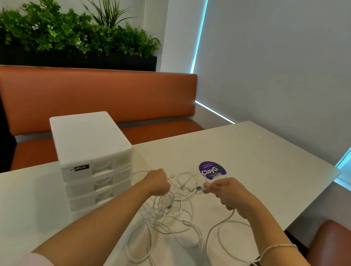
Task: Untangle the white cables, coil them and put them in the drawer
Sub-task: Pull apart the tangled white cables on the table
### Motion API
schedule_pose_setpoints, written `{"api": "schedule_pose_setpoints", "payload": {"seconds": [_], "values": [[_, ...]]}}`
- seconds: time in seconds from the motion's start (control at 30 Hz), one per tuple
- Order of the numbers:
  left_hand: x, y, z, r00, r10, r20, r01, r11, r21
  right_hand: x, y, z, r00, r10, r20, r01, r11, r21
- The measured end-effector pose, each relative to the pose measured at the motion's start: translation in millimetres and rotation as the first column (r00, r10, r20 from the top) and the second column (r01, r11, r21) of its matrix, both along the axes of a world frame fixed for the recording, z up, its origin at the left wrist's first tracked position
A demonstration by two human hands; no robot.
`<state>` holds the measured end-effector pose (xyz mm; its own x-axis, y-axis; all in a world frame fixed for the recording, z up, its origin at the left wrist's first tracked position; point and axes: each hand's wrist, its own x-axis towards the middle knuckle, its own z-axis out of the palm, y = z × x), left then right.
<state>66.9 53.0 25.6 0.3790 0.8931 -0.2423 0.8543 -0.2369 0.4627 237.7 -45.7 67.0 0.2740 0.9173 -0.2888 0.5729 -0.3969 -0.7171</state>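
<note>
- The table (258, 160) fills the lower middle and right of the frame, pale and smooth; a round purple sticker (211, 171) lies on it just above the hands.
- The drawer unit (87, 155), a white plastic stack of drawers, stands on the table at centre left. All its drawers look closed, so one will need pulling out before anything goes in.
- The white cables (176, 230) lie in a loose tangle on the table at lower centre, just right of the drawer unit, with loops spreading toward the bottom and right edge.
- Handling, as a judgement: the cables look thin, light and limp, with little stiffness to hold a shape; loops are likely to slide on the smooth surface and catch on each other if pulled hard. The plugs are the firm parts and the sensible places to take hold, feeding one end back through the loops rather than tugging mid-length.
- The left hand (159, 182) sits at centre, arm reaching forward from the lower left, grip curled into a fist around strands at the top of the tangle.
- The right hand (227, 195) sits just right of it, arm coming from the lower right with a thin bracelet (279, 247) on the forearm. Its grip is a narrow pinch of thumb and fingers on a cable end (200, 188), with the same cable seeming to trail below the palm.
- The two hands are near each other but apart, both raised slightly above the table, with strands hanging between them.
</note>
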Motion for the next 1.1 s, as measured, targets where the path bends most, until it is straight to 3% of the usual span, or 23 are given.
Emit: {"api": "schedule_pose_setpoints", "payload": {"seconds": [0.17, 0.27, 0.33, 0.4, 0.47, 0.53, 0.67, 0.8, 0.93, 1.03, 1.1], "values": [[-9, -2, -43, 0.994, 0.019, -0.104, -0.021, 1.0, -0.021, -1, 0, -16, 0.963, -0.098, -0.252, 0.097, 0.995, -0.017], [-12, 0, -33, 0.996, 0.083, -0.011, -0.082, 0.995, 0.048, -5, 0, -19, 0.912, -0.148, -0.383, 0.147, 0.989, -0.032], [-13, 1, -14, 0.979, 0.1, 0.179, -0.115, 0.991, 0.073, -9, 3, -22, 0.874, -0.184, -0.451, 0.187, 0.982, -0.037], [-12, -1, 10, 0.877, 0.151, 0.456, -0.165, 0.986, -0.011, -14, 7, -23, 0.814, -0.22, -0.538, 0.239, 0.97, -0.035], [-9, -5, 28, 0.703, 0.237, 0.67, -0.18, 0.971, -0.155, -20, 12, -21, 0.735, -0.248, -0.63, 0.296, 0.955, -0.03], [-9, -10, 39, 0.596, 0.278, 0.753, -0.152, 0.96, -0.234, -27, 17, -17, 0.639, -0.258, -0.724, 0.349, 0.937, -0.026], [-12, -21, 44, 0.509, 0.268, 0.818, -0.084, 0.961, -0.262, -44, 23, -6, 0.503, -0.224, -0.834, 0.381, 0.924, -0.019], [-14, -30, 40, 0.512, 0.203, 0.834, 0.034, 0.966, -0.256, -60, 29, 2, 0.494, -0.196, -0.847, 0.401, 0.916, 0.022], [-19, -32, 31, 0.547, 0.112, 0.83, 0.106, 0.974, -0.201, -65, 34, 11, 0.58, -0.231, -0.782, 0.44, 0.896, 0.062], [-25, -32, 20, 0.634, 0.017, 0.773, 0.127, 0.984, -0.126, -67, 36, 26, 0.588, -0.244, -0.772, 0.502, 0.858, 0.112], [-29, -30, 10, 0.708, -0.023, 0.705, 0.127, 0.987, -0.096, -64, 37, 39, 0.536, -0.22, -0.815, 0.54, 0.832, 0.131]]}}
